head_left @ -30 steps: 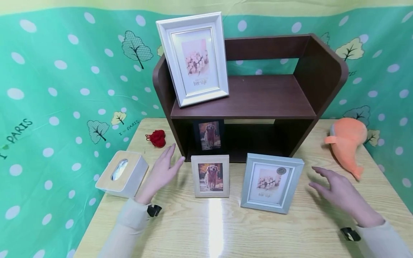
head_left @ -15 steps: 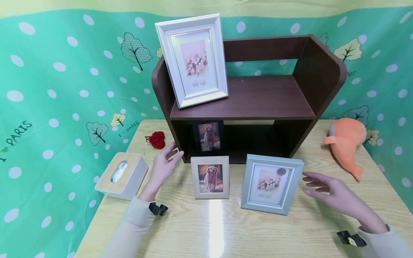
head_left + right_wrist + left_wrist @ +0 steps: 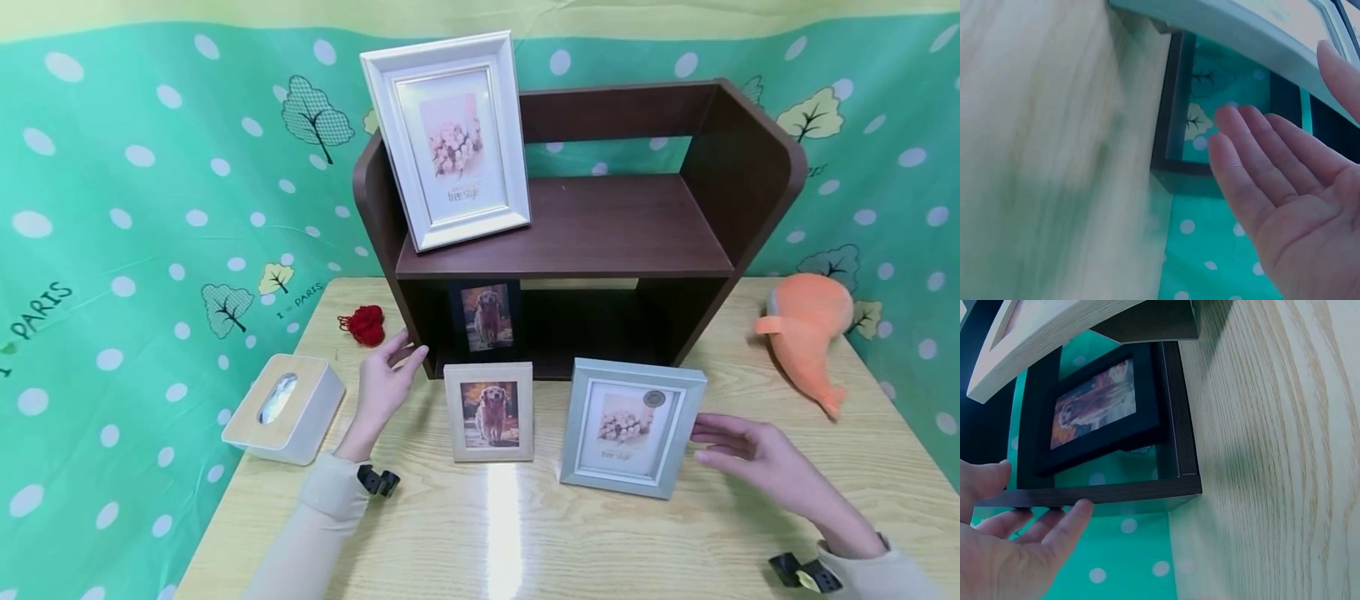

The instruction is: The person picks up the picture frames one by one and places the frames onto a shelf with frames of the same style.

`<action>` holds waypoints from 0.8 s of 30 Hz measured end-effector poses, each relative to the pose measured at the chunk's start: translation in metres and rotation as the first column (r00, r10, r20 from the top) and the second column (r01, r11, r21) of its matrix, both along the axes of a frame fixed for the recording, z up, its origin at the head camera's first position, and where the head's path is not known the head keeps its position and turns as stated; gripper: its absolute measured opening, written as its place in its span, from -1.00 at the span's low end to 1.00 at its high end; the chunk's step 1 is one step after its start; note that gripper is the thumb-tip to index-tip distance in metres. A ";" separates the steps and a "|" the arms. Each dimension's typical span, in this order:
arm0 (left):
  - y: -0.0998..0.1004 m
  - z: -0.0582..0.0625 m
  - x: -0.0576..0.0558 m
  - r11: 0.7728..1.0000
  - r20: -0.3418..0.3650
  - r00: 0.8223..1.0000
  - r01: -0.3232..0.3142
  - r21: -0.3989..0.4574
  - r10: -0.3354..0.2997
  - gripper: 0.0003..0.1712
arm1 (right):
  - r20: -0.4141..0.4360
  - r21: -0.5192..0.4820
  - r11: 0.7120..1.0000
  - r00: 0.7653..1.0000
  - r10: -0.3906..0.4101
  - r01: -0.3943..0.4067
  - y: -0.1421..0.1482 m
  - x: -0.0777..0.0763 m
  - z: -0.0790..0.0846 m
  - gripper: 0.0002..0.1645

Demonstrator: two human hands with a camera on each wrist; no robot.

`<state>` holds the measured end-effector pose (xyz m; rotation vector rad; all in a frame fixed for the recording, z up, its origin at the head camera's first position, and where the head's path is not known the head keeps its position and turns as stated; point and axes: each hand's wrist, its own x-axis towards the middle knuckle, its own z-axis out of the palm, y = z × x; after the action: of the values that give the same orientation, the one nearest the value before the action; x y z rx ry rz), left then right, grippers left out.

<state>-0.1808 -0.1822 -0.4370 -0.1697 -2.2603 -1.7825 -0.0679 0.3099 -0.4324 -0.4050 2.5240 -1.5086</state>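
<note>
My left hand (image 3: 382,383) is at the front left edge of a dark brown desk shelf (image 3: 622,221). In the left wrist view its fingertips meet the side panel from outside, the thumb over the inner side. Beside the light blue picture frame (image 3: 632,429) is my right hand (image 3: 772,458), fingers nearly straight, their tips overlapping behind the frame's right edge, thumb in front. A beige frame (image 3: 490,412) with a dog photo stands left of the blue one. Inside the lower shelf leans a black frame (image 3: 1094,406); on the upper shelf leans a white frame (image 3: 453,142).
A tissue box (image 3: 292,408) with a wooden top stands at the table's left. Behind it lies a small red yarn-like item (image 3: 366,323). An orange plush whale (image 3: 810,329) lies on the right. A green dotted cloth (image 3: 150,208) hangs around the table (image 3: 435,533).
My right hand has moved left to the blue frame's right edge. My left hand has shifted slightly, its fingers now at the shelf's side panel. The frames have kept their places.
</note>
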 end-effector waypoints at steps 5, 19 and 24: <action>0.001 -0.002 -0.002 0.998 -0.014 0.998 -0.062 -0.027 0.062 -0.52 | -0.016 -0.016 0.999 0.999 -0.029 0.029 -0.008 0.001 -0.004 -0.41; -0.001 -0.004 -0.005 0.992 -0.015 0.993 -0.117 -0.052 0.117 -0.57 | -0.042 -0.031 0.997 0.997 -0.070 0.069 -0.023 0.001 -0.006 -0.43; 0.000 -0.005 -0.006 0.990 -0.022 0.991 -0.131 -0.041 0.130 -0.61 | -0.060 -0.016 0.996 0.994 -0.091 0.090 -0.026 0.001 -0.006 -0.47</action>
<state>-0.1866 -0.1824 -0.4418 -0.0453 -2.2418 -1.6604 -0.0669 0.2838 -0.4381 -0.3474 2.6131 -1.5691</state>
